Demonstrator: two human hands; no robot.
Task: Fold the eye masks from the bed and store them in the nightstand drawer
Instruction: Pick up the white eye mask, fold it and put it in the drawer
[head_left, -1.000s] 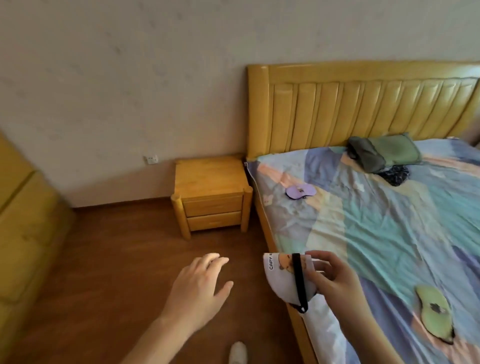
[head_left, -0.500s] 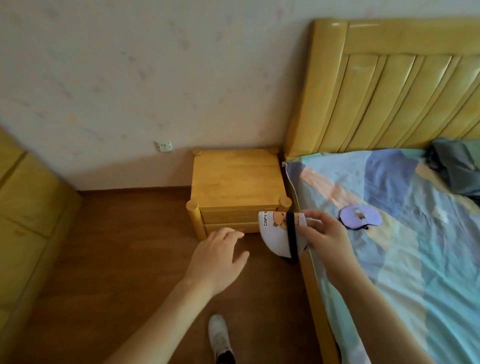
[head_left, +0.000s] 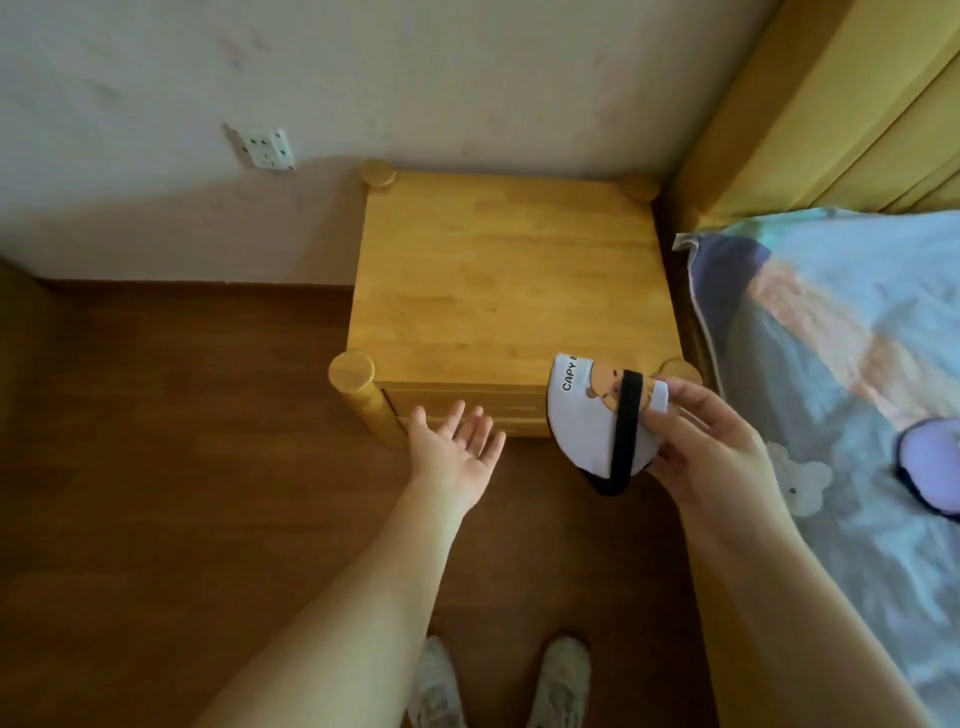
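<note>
- The right hand (head_left: 711, 447), right of centre in the frame, pinches a folded white mask (head_left: 592, 426) between thumb and fingers; its black strap (head_left: 626, 431) runs down across the front and loops under the lower edge.
- The mask shows a cartoon animal and the letters "CAPY"; it hangs in front of the nightstand's (head_left: 509, 280) near right corner post, hiding part of the drawer fronts.
- The left hand (head_left: 457, 447), just left of the mask and apart from it, is spread wide with palm up, holding nothing; its fingertips lie in front of the drawers (head_left: 467, 405), though I cannot tell whether they touch the wood.
- The drawers look closed, seen only as a narrow band under the top.
- A purple mask (head_left: 930, 473) lies flat on the bed (head_left: 831, 322) at the right edge of the frame, well apart from both hands.
- The yellow headboard (head_left: 831, 104) fills the upper right; a wall socket (head_left: 265, 148) sits in the upper left.
- Two pale shoes (head_left: 561, 675) stand on the brown floor (head_left: 182, 441) at the bottom centre, between the forearms.
</note>
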